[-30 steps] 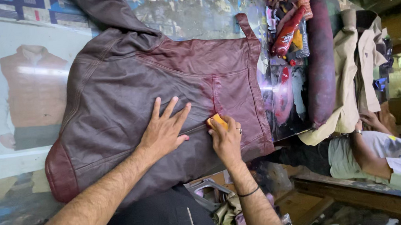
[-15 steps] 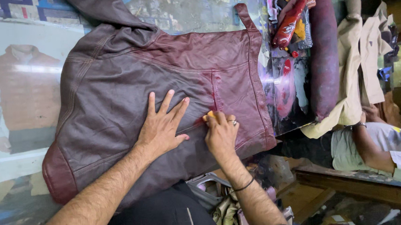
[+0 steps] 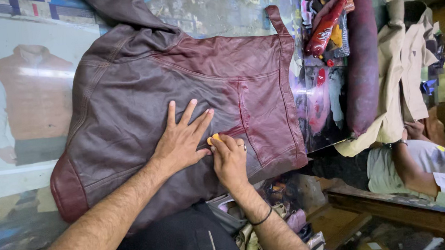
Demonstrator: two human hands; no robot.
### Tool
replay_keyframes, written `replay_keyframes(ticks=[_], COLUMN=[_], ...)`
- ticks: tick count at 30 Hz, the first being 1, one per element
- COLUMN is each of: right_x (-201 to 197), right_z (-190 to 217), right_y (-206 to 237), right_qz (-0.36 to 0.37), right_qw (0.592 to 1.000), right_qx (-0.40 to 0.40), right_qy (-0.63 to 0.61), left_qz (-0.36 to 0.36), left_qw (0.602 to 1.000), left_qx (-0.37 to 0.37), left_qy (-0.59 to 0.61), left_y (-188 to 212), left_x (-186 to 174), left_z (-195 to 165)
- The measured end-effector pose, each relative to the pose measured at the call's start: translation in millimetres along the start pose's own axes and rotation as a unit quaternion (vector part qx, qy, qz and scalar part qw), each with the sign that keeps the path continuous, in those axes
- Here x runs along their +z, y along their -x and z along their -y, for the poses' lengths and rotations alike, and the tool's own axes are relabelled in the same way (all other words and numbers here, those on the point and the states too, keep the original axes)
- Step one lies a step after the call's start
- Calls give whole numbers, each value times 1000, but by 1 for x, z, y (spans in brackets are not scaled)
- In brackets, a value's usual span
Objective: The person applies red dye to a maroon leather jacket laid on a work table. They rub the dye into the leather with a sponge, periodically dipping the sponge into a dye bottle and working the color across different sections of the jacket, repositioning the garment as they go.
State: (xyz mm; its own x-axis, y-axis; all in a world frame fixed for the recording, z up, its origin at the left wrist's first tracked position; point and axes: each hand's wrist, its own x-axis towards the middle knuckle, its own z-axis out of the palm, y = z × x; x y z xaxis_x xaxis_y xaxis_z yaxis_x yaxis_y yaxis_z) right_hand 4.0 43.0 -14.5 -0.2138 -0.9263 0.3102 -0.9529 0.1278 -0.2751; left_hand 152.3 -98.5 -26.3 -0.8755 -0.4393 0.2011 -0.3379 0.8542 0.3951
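Lying spread flat on a glass-topped table [image 3: 0, 78], a maroon leather jacket [image 3: 178, 91] looks soft, heavy and a little slick, likely to slide or bunch unless pinned, so the safest hold seems a flat palm on the panel or a grip at the hem. The left hand [image 3: 182, 141] presses down on it with fingers splayed wide. The right hand [image 3: 230, 158], just beside, pinches a small yellow piece [image 3: 213, 139] against the leather near a pocket seam. Past the hem lie a red bottle [image 3: 325, 26] and beige cloth [image 3: 401, 65]; another person's arm [image 3: 408, 164] rests nearby
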Motion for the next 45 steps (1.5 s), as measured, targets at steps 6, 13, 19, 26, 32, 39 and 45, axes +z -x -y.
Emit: replay_keyframes(ticks=[6,13,19,26,32,39,45], right_x=[-13,14,-3,17,-25,-8,-16], right_z=[-7,34,13,54,10,54,48], right_y=[-12,11,-9,13,-13,-5,-11], right_qz=[-59,-14,-39,12,16,37,63], right_qw=[983,1000,988,1000,978,988,975], right_qx=[74,19,104,-25,56,-46,16], right_qy=[155,-12,111,-1,201,146,211], left_qz=[-35,24,24,-10,41,36,21], left_qw=[999,999,998,999,998,998,998], left_qx=[22,-16,-20,-3,-15,-8,-6], left_qy=[14,39,56,54,49,44,51], left_y=[25,31,30,30,30,30,31], left_x=[-7,-23,-26,-24,-29,-26,-22], left_z=[7,12,11,14,11,12,12])
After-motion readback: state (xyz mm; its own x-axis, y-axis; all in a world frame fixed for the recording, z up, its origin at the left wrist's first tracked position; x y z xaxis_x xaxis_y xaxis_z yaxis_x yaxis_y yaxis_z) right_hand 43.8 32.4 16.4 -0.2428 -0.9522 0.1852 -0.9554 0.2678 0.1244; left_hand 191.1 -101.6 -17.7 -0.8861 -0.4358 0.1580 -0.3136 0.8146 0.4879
